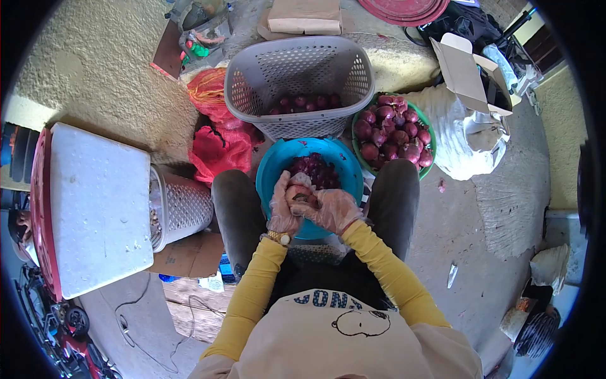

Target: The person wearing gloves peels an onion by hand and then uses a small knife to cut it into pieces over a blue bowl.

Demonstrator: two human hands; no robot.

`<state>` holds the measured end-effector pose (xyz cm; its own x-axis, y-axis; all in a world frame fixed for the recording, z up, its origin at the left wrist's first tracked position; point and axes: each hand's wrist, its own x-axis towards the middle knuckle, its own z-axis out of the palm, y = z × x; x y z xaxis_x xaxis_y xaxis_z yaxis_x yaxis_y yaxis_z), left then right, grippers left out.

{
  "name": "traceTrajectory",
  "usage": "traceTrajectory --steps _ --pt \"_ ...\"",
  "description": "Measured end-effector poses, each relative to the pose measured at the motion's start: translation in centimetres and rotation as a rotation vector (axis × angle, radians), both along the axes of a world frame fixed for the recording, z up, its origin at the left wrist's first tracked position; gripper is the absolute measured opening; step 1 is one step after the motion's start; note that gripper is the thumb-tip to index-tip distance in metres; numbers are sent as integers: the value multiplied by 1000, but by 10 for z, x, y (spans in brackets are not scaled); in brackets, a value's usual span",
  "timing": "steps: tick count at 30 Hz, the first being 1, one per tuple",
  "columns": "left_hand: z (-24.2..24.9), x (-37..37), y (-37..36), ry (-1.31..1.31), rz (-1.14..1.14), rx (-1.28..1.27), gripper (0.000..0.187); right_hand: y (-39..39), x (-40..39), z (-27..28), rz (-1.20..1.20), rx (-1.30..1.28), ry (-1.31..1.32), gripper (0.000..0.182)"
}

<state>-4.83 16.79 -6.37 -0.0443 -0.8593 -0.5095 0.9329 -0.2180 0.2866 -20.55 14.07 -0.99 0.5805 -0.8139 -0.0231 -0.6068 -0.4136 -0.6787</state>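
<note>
Above a blue basin [265, 170] between my knees, both hands in clear plastic gloves meet around a red onion [300, 194]. My left hand [283, 207] is closed round the onion's left side, and a watch sits on that wrist. From the right, my right hand [336, 210] is closed against the same onion; whether a small blade is in its fingers is hidden. Dark purple onion pieces or skins [319, 169] lie in the basin. To the right, a green-rimmed bowl [430, 155] holds a heap of red onions [394, 134].
A grey perforated basket [300, 123] with several onions stands behind the basin. Red mesh sacks [218, 151] lie left of it. A white board [98, 208] and a white basket [186, 205] stand left. A white sack [454, 139] and open carton [464, 72] are at right.
</note>
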Motion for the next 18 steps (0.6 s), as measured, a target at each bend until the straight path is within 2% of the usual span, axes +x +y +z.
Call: traceTrajectory --steps 3,5,7,9,11,12,13,14,16,18 --pt "2 -3 4 -50 110 12 40 8 10 -2 -71 120 -33 67" --pt "2 -7 4 -90 283 -23 42 11 17 -6 -98 204 -35 68" --pt "1 -6 8 -129 274 -29 44 13 21 -10 -148 350 -209 68" --pt "9 -3 7 -170 266 -37 46 10 18 -7 -143 339 -214 69" --pt "24 1 5 -66 17 -86 48 -1 7 -5 -140 326 -216 69" --pt "35 5 4 -73 -4 74 47 -10 -1 -5 -44 294 -130 69" --pt "30 5 3 -72 -6 75 47 -14 -5 -5 51 263 -43 70" --pt "20 6 2 -104 -29 67 44 -13 -6 -2 51 265 -42 70" --pt "-6 8 1 -135 -49 56 42 -11 -6 5 109 52 75 71" --pt "-14 9 1 -3 5 -136 38 -2 0 1 44 62 36 71"
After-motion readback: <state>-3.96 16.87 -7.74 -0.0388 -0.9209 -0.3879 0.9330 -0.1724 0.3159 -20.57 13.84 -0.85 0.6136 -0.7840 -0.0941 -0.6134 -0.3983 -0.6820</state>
